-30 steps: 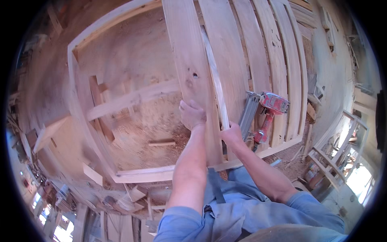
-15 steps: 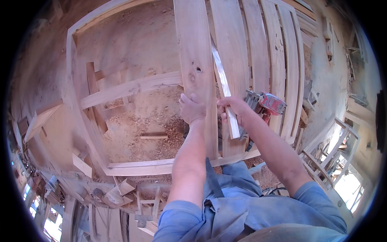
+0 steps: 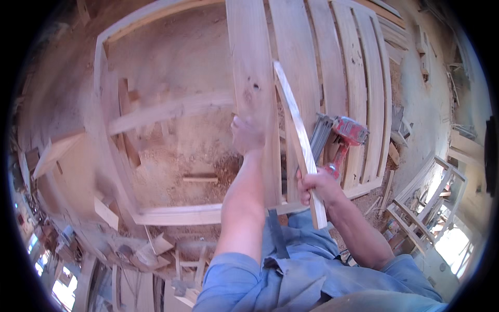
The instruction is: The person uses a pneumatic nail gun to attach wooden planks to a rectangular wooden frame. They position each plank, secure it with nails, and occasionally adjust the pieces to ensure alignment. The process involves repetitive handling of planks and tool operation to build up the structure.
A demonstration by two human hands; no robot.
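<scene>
Currently the right hand [image 3: 319,184] grasps a narrow wooden strip [image 3: 298,130] near its lower end; from that fist the strip slants up and leftward over the slats [image 3: 299,52]. Just above the same hand, a red-and-grey nail gun [image 3: 351,132] lies. Farther left, the left hand [image 3: 247,136] rests at the left edge of a wide knotted board [image 3: 252,57]; blur hides whether it grips. Left of it runs a crossbar [image 3: 171,111].

The stick [image 3: 299,130] is smooth wood; the wide board [image 3: 251,57] at left, matt, knotted wood; the nail gun [image 3: 350,131], scuffed plastic and metal.
</scene>
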